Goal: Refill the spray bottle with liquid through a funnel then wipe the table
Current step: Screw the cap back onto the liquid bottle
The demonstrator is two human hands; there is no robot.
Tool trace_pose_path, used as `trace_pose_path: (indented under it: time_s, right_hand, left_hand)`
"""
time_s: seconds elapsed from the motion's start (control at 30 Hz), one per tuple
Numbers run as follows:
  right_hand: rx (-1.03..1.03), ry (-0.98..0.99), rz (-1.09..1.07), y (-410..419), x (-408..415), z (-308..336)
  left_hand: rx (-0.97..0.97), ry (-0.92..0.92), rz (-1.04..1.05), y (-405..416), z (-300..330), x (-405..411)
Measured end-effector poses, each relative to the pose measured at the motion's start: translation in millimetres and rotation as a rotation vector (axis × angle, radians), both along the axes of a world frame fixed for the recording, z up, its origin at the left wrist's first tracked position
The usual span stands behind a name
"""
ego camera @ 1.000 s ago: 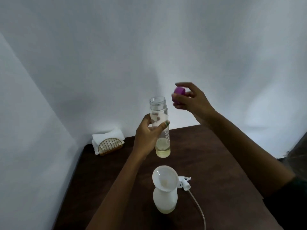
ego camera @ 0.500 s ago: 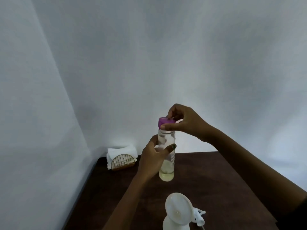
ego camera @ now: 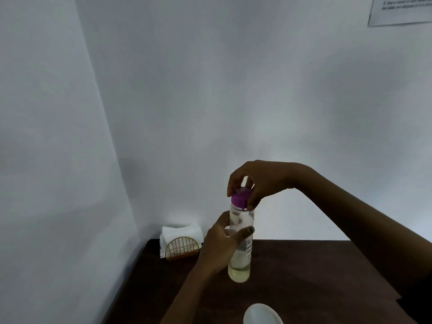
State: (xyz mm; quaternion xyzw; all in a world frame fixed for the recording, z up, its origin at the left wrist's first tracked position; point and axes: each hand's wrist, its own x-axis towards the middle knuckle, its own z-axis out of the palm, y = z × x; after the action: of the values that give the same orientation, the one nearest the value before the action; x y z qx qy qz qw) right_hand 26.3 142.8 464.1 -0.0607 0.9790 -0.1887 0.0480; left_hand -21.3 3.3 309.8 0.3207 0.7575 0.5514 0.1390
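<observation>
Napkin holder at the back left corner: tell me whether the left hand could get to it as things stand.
Probably yes, but not right away. The napkin holder stands on the table just left of the left hand, nothing between them; but that hand grips the clear bottle, so it must let go first.

The round white plastic funnel is cut off by the bottom edge, so whatever it sits on is unseen. The printed white paper notice at the top right corner is cropped, its text too blurred to read. The left hand covers part of the clear plastic bottle.
</observation>
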Motion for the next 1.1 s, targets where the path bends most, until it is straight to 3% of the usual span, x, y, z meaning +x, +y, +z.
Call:
trace_pose_path:
  time_s: [0.13, 0.2, 0.27, 0.33, 0.4, 0.47, 0.57, 0.8, 1.1]
  right_hand:
    - [0.189, 0.034, -0.196, -20, -6, 1]
    - [0.481, 0.17, -0.25, -33, -9, -4]
    - [0.621, 0.284, -0.288, -38, -11, -3]
    - [0.515, 0.238, -0.282, -36, -9, 8]
    - [0.235, 0.063, -0.157, -30, -7, 19]
    - [0.099, -0.088, 0.007, -27, -3, 26]
    - [0.187, -0.083, 0.054, -27, -2, 23]
    - [0.306, -0.17, -0.135, -35, -4, 9]
    - [0.25, -0.076, 0.095, -34, 2, 19]
  left_hand:
    - [0.02, 0.03, 0.021, -5, -1, 0]
    - [0.035, 0.042, 0.027, -8, 0, -2]
    - [0.033, 0.054, 0.024, -11, 1, -4]
    - [0.026, 0.061, 0.03, -14, 2, -5]
    - [0.035, 0.064, 0.036, -17, 3, -7]
    - [0.031, 0.068, 0.036, -19, 4, -8]
    - [-0.008, 0.068, 0.013, -19, 4, -6]
    - [0.013, 0.041, 0.003, -20, 0, -1]
    - [0.031, 0.036, -0.052, -25, 9, 0]
